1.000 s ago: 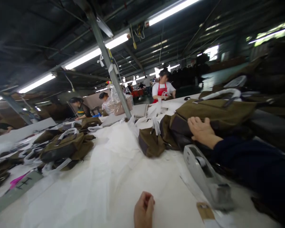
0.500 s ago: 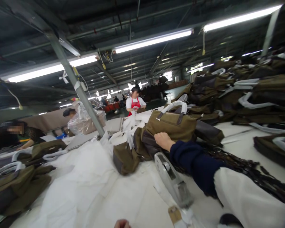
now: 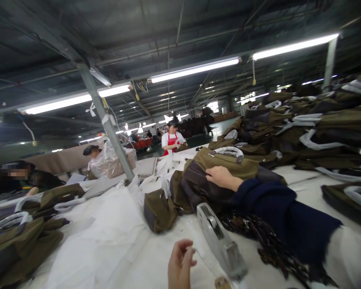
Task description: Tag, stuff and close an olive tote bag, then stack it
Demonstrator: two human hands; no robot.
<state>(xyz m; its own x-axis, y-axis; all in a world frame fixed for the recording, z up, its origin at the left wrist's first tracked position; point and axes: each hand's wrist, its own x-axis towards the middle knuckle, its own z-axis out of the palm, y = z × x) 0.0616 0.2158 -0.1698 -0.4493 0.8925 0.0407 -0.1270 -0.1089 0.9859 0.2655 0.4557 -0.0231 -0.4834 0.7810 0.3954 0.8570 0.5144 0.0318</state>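
Note:
An olive handbag with dark brown panels (image 3: pixel 206 182) leans back on the white-covered table, its wrapped handle (image 3: pixel 228 151) lying over. My right hand (image 3: pixel 222 177) is closed on the dark panel of this bag, thumb side partly hidden. Lower down, my left hand (image 3: pixel 182 261) is raised above the table with its fingers loosely bent and apart, nothing visible in them. Between the hands and slightly to the right stands a grey tape dispenser (image 3: pixel 221 245). Another olive bag (image 3: pixel 159 210) sits just left of the gripped one.
White sheets (image 3: pixel 99 233) spread over the table at left, near more olive bags (image 3: pixel 21 245). A large pile of bags (image 3: pixel 289 124) rises at right. Dark straps or chains (image 3: pixel 258 230) lie beneath my right forearm. A person in a red apron (image 3: pixel 172 140) stands across the table.
The gripped bag has tipped backward, its handle dropping from upright. My right hand has shifted slightly to the right. My left hand has come up into view from the bottom edge.

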